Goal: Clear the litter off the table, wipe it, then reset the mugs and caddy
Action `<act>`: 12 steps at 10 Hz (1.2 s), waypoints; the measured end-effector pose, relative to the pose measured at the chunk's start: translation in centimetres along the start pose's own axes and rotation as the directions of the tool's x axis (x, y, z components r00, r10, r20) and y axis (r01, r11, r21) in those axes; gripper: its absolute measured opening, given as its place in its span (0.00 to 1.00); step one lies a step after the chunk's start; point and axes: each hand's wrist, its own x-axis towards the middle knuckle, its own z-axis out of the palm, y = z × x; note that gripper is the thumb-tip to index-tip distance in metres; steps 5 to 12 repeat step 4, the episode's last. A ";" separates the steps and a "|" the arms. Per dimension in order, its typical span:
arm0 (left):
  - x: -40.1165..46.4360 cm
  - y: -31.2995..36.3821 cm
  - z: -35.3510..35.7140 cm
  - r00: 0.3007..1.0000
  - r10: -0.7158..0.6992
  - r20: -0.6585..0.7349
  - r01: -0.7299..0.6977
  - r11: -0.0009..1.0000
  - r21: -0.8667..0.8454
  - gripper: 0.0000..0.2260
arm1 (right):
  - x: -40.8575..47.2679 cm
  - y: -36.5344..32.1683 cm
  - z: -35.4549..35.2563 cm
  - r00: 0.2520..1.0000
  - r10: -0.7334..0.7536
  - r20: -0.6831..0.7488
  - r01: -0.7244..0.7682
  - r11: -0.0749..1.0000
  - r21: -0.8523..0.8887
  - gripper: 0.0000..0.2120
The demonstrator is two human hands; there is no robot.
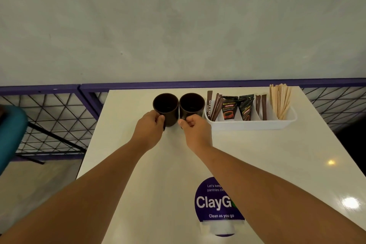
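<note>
Two dark brown mugs stand upright side by side at the far edge of the white table (138, 164). My left hand (150, 128) grips the handle of the left mug (166, 108). My right hand (195, 129) pinches the handle of the right mug (191, 105). Both mugs rest on the tabletop and look empty. Just right of the mugs sits the white caddy (251, 124), holding sugar sticks, coffee sachets and wooden stirrers.
A purple round sticker (215, 202) lies on the near part of the table. A purple mesh railing (59, 117) runs behind and left of the table, below a grey wall. A teal chair (10, 134) stands at the left edge.
</note>
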 end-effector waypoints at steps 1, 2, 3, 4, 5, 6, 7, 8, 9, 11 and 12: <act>0.0 0.0 0.1 1.000 -0.005 -0.005 0.005 1.000 -0.003 0.09 | 0.0 0.1 -0.1 1.000 -0.010 0.007 0.010 1.000 0.008 0.05; -0.2 0.3 -0.2 1.000 -0.025 0.003 0.025 1.000 -0.001 0.11 | -0.4 -0.1 -0.8 1.000 0.001 0.027 -0.002 1.000 0.028 0.04; -0.5 0.2 -0.2 0.999 -0.046 -0.015 0.046 0.998 0.046 0.14 | -1.0 0.1 -1.9 0.999 -0.001 0.040 0.000 1.000 0.026 0.11; -1.3 -0.1 -0.8 0.997 -0.047 -0.055 0.052 0.995 0.082 0.15 | -2.0 -0.4 -3.8 0.997 0.010 0.075 -0.008 1.000 -0.029 0.17; -1.3 -0.1 -0.8 0.997 -0.047 -0.055 0.052 0.995 0.082 0.15 | -2.0 -0.4 -3.8 0.997 0.010 0.075 -0.008 1.000 -0.029 0.17; -1.3 -0.1 -0.8 0.997 -0.047 -0.055 0.052 0.995 0.082 0.15 | -2.0 -0.4 -3.8 0.997 0.010 0.075 -0.008 1.000 -0.029 0.17; -1.3 -0.1 -0.8 0.997 -0.047 -0.055 0.052 0.995 0.082 0.15 | -2.0 -0.4 -3.8 0.997 0.010 0.075 -0.008 1.000 -0.029 0.17; -1.3 -0.1 -0.8 0.997 -0.047 -0.055 0.052 0.995 0.082 0.15 | -2.0 -0.4 -3.8 0.997 0.010 0.075 -0.008 1.000 -0.029 0.17; -1.3 -0.1 -0.8 0.997 -0.047 -0.055 0.052 0.995 0.082 0.15 | -2.0 -0.4 -3.8 0.997 0.010 0.075 -0.008 1.000 -0.029 0.17; -1.3 -0.1 -0.8 0.997 -0.047 -0.055 0.052 0.995 0.082 0.15 | -2.0 -0.4 -3.8 0.997 0.010 0.075 -0.008 1.000 -0.029 0.17; -1.3 -0.1 -0.8 0.997 -0.047 -0.055 0.052 0.995 0.082 0.15 | -2.0 -0.4 -3.8 0.997 0.010 0.075 -0.008 1.000 -0.029 0.17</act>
